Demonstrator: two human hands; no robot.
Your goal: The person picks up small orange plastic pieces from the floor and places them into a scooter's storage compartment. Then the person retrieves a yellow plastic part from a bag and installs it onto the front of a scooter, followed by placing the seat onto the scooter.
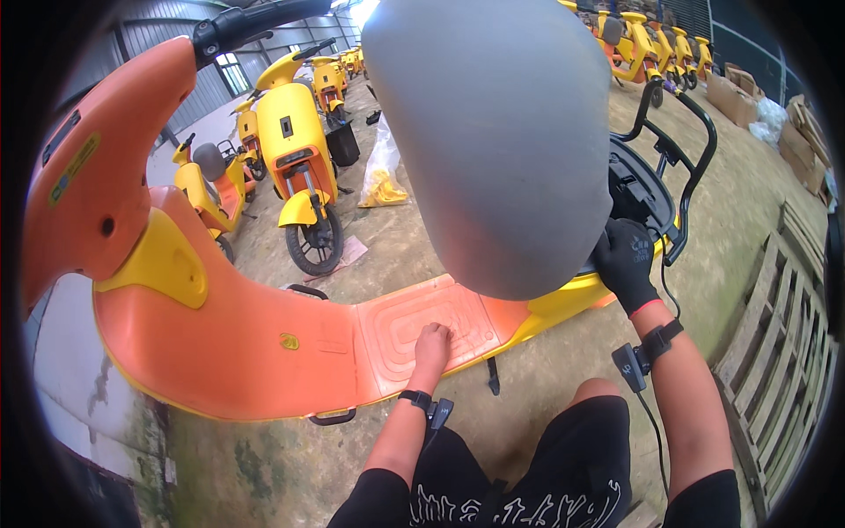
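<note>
An orange and yellow electric scooter stands across my front, its grey seat (493, 141) tipped up and filling the upper middle. Under the raised seat, a black storage compartment (641, 189) lies exposed at the rear. My right hand (627, 255), in a black glove, is at the compartment's near edge beside the seat; its fingers are mostly hidden. My bare left hand (435, 339) rests low over the orange footboard (387, 330) with its fingers curled closed. Whatever those fingers may hold is hidden.
A black rear rack (709, 145) rises behind the compartment. Wooden pallets (779, 352) lie at the right, with cardboard boxes (732, 101) farther back. Other yellow scooters (290, 132) stand beyond, near a clear plastic bag (385, 167) with yellow pieces inside.
</note>
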